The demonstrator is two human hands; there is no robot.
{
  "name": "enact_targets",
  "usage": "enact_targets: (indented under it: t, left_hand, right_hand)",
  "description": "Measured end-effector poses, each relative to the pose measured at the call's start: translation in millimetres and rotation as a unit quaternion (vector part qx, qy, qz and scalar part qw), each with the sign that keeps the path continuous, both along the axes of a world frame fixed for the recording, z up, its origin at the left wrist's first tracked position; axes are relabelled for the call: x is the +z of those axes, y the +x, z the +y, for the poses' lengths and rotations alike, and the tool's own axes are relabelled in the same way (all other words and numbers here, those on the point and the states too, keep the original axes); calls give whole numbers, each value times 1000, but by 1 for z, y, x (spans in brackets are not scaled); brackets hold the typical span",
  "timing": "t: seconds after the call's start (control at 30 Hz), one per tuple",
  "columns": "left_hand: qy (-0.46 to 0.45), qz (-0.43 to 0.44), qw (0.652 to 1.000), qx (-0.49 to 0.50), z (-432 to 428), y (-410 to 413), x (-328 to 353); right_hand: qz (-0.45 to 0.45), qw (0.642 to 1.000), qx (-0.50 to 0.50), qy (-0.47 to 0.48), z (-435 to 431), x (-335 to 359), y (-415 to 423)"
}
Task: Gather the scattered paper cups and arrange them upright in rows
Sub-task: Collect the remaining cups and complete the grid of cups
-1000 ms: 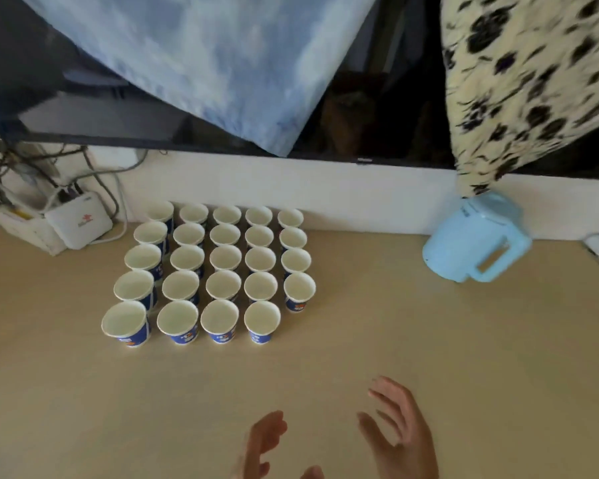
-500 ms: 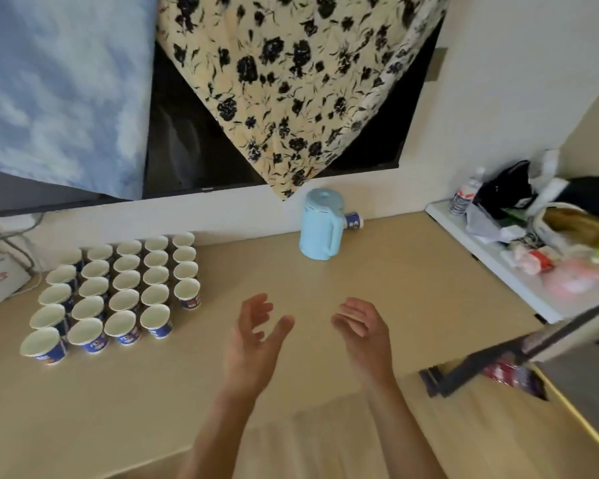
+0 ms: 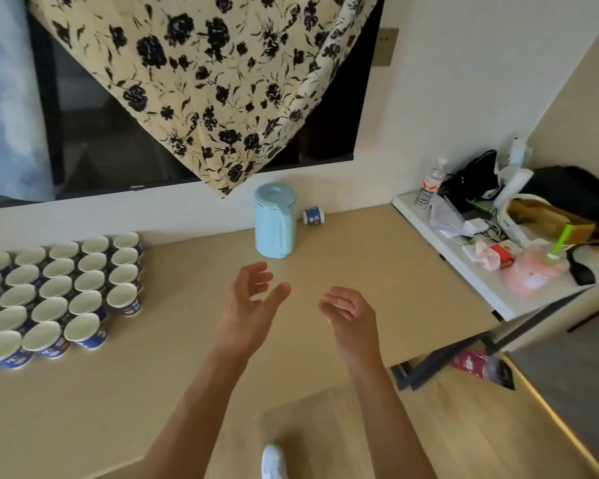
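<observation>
Paper cups (image 3: 57, 295) run past the left edge, leftmost ones cropped.

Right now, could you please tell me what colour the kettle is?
The kettle is pale blue, seen in the head view.

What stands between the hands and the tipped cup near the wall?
The blue kettle stands beside the tipped cup, partly across the line to it from the left hand. Between the right hand and the cup, only bare table shows.
</observation>
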State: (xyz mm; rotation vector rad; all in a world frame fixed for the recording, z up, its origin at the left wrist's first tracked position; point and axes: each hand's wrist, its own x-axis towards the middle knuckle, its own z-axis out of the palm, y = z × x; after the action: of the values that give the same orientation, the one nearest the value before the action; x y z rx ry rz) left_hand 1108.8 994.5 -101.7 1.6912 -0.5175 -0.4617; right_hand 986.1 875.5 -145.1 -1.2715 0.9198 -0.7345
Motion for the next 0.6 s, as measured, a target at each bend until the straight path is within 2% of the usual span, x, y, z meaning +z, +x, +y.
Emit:
enact_targets:
  t: [0.33,0.6]
  left_hand:
    - [-12,33,999,-35,-130,45,-16]
    - [43,66,997,3,-190,69,-53]
  right_hand:
    - [70,997,-14,-6,-118,-23,37]
    - [161,982,92,-39,-209,-67,103]
